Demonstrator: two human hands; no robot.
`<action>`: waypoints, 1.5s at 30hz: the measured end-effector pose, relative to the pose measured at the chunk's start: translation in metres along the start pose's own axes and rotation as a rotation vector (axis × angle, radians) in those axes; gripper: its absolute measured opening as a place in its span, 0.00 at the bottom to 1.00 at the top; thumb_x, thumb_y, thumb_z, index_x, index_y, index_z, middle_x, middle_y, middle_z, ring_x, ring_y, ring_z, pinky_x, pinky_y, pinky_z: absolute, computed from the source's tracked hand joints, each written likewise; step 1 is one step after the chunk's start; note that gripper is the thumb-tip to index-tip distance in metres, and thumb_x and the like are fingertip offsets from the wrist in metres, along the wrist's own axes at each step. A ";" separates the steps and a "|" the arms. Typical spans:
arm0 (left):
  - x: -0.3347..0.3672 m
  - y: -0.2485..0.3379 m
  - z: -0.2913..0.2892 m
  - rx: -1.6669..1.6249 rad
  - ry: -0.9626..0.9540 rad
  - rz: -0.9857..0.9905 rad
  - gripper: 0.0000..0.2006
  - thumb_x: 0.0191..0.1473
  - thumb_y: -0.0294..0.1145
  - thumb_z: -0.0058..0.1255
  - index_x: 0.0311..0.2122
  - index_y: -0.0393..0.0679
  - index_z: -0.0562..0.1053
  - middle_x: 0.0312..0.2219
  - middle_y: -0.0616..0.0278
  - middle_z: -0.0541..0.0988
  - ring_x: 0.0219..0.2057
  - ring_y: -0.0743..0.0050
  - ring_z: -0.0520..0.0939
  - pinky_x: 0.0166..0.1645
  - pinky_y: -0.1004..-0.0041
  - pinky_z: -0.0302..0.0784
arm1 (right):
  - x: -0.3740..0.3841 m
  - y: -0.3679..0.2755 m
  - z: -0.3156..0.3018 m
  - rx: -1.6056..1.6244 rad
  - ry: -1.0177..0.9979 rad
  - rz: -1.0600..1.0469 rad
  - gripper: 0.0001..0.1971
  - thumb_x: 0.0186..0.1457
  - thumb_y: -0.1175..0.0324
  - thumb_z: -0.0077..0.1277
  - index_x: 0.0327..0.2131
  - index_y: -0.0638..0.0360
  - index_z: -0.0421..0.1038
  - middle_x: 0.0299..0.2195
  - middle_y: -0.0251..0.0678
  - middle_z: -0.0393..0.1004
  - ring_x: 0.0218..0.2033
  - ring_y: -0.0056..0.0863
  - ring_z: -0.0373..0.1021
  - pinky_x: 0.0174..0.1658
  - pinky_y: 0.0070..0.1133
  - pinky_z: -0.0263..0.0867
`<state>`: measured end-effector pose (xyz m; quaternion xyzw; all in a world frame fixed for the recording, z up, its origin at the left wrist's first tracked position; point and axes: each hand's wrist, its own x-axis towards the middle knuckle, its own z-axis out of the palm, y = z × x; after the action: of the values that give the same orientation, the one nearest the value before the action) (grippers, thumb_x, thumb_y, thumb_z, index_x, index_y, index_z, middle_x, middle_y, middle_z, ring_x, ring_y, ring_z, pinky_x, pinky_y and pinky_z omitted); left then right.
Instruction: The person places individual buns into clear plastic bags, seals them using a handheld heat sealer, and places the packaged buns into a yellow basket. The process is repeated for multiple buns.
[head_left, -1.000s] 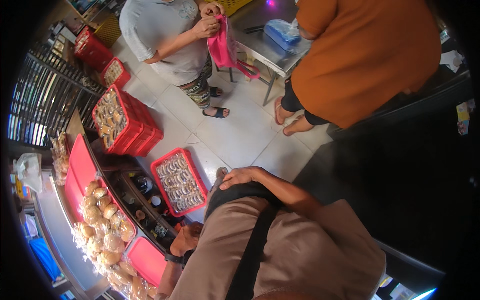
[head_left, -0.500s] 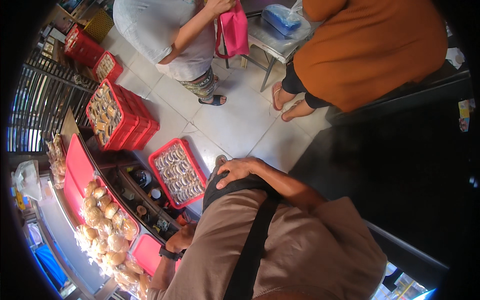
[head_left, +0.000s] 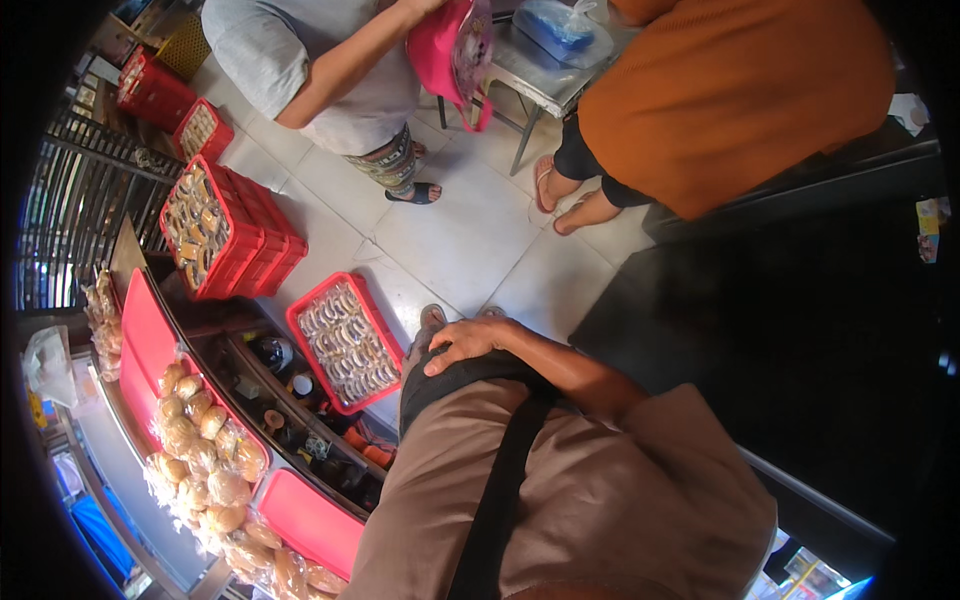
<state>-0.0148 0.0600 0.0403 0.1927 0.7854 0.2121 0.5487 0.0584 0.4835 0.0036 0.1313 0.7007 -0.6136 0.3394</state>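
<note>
Red crate (head_left: 382,320), wrapped pieces (head_left: 348,342) (in rows)

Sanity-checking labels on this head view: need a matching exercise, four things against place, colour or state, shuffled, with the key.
Things:
1. The wearer's right hand
2. Pink bag
3. Buns at the left
4. Lone red crate nearest the wearer

Place, colour or state:
A. Golden-brown, in clear wrapping
B. On the tiled floor, filled with rows of goods
C. Resting on dark cloth at the wearer's waist
D. Held by a co-worker in a grey top

Pairs: 1-C, 2-D, 3-A, 4-B
</note>
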 end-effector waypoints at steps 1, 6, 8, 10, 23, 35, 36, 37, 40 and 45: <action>0.008 0.007 0.000 0.011 0.007 0.019 0.27 0.48 0.44 0.63 0.45 0.31 0.75 0.38 0.53 0.82 0.39 0.62 0.82 0.44 0.66 0.76 | 0.001 0.002 -0.001 0.009 -0.007 -0.004 0.51 0.43 0.28 0.55 0.59 0.65 0.67 0.59 0.52 0.67 0.61 0.44 0.63 0.62 0.31 0.58; 0.030 0.032 0.000 0.050 0.010 0.063 0.26 0.48 0.43 0.63 0.46 0.31 0.75 0.38 0.53 0.82 0.39 0.61 0.82 0.44 0.66 0.76 | -0.001 0.007 0.001 0.018 0.019 -0.013 0.53 0.42 0.26 0.55 0.58 0.68 0.67 0.57 0.56 0.67 0.60 0.46 0.64 0.61 0.32 0.59; 0.035 0.038 0.002 0.059 0.010 0.076 0.26 0.48 0.43 0.63 0.46 0.32 0.75 0.38 0.53 0.82 0.39 0.61 0.82 0.44 0.66 0.76 | -0.002 0.012 0.000 0.035 0.021 -0.016 0.54 0.41 0.25 0.54 0.57 0.69 0.67 0.56 0.57 0.67 0.59 0.47 0.64 0.60 0.33 0.60; 0.039 0.042 0.003 0.066 0.010 0.081 0.26 0.48 0.43 0.62 0.46 0.32 0.75 0.38 0.52 0.82 0.40 0.61 0.82 0.44 0.66 0.77 | -0.012 0.004 -0.002 0.063 -0.002 0.008 0.54 0.42 0.25 0.54 0.57 0.69 0.67 0.56 0.57 0.67 0.59 0.47 0.64 0.60 0.32 0.59; 0.051 0.060 0.000 0.108 0.010 0.113 0.25 0.47 0.41 0.62 0.46 0.32 0.75 0.39 0.51 0.82 0.40 0.59 0.82 0.45 0.65 0.77 | -0.021 0.007 -0.008 0.102 0.031 0.059 0.51 0.43 0.28 0.55 0.59 0.63 0.66 0.58 0.51 0.68 0.61 0.43 0.64 0.62 0.33 0.57; 0.067 0.070 -0.005 0.113 0.023 0.139 0.24 0.47 0.39 0.61 0.46 0.33 0.75 0.39 0.50 0.82 0.41 0.58 0.82 0.45 0.65 0.77 | -0.002 0.027 -0.006 0.115 0.067 0.010 0.48 0.45 0.29 0.55 0.56 0.64 0.70 0.54 0.49 0.72 0.57 0.41 0.67 0.60 0.30 0.60; 0.068 0.071 -0.005 0.112 0.026 0.141 0.24 0.47 0.39 0.61 0.46 0.33 0.75 0.39 0.50 0.82 0.41 0.58 0.82 0.45 0.65 0.77 | 0.001 0.028 -0.006 0.110 0.077 0.009 0.48 0.45 0.29 0.55 0.56 0.64 0.70 0.54 0.49 0.72 0.57 0.41 0.67 0.59 0.30 0.60; 0.069 0.071 -0.005 0.112 0.031 0.145 0.24 0.47 0.39 0.61 0.46 0.33 0.75 0.39 0.50 0.82 0.41 0.57 0.82 0.45 0.65 0.77 | 0.002 0.029 -0.005 0.105 0.087 0.008 0.48 0.45 0.29 0.55 0.56 0.64 0.70 0.53 0.49 0.72 0.57 0.41 0.67 0.59 0.30 0.60; 0.073 0.073 -0.003 0.102 0.043 0.159 0.23 0.47 0.38 0.61 0.46 0.33 0.75 0.39 0.50 0.82 0.41 0.57 0.82 0.46 0.65 0.77 | 0.002 0.027 -0.007 0.067 0.099 -0.010 0.47 0.47 0.29 0.54 0.56 0.64 0.69 0.53 0.49 0.73 0.57 0.41 0.67 0.59 0.30 0.60; 0.071 0.072 -0.004 0.080 0.087 0.176 0.23 0.47 0.37 0.60 0.47 0.33 0.75 0.39 0.50 0.82 0.41 0.56 0.82 0.46 0.65 0.77 | 0.008 0.026 -0.003 0.174 0.019 -0.021 0.41 0.50 0.36 0.58 0.56 0.63 0.70 0.54 0.45 0.72 0.57 0.36 0.66 0.60 0.27 0.58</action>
<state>-0.0365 0.1580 0.0251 0.2730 0.7963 0.2361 0.4854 0.0674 0.4904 -0.0217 0.1590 0.6493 -0.6744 0.3136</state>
